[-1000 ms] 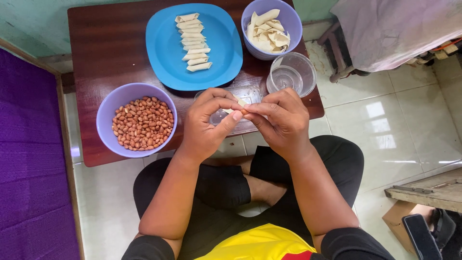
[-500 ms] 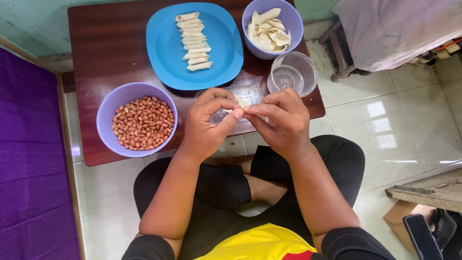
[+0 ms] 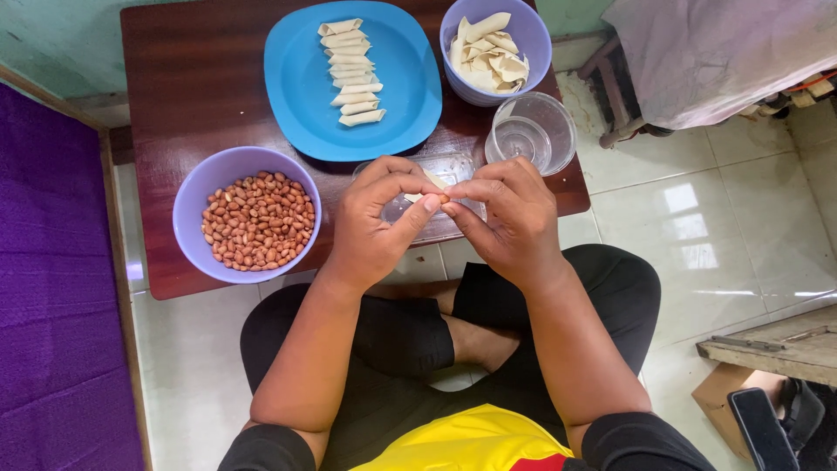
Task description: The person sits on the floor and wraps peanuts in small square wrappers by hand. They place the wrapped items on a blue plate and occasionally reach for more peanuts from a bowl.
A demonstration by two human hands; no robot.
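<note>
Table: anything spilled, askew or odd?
Nothing stands out. Peanuts sit inside the purple bowl, rolls lie in a row on the blue plate, wrappers stay in their bowl. Left hand and right hand pinch one wrapper piece between them.

You have two purple bowls: one [image 3: 247,214] heaped with peanuts, too many to count, and one [image 3: 495,48] holding loose pastry strips. One blue plate [image 3: 353,78] carries seven rolled pastries [image 3: 349,72] in a column. One clear glass [image 3: 530,133] stands on the single dark worktop [image 3: 200,78], and one clear shallow dish [image 3: 453,166] sits behind your two hands.
</note>
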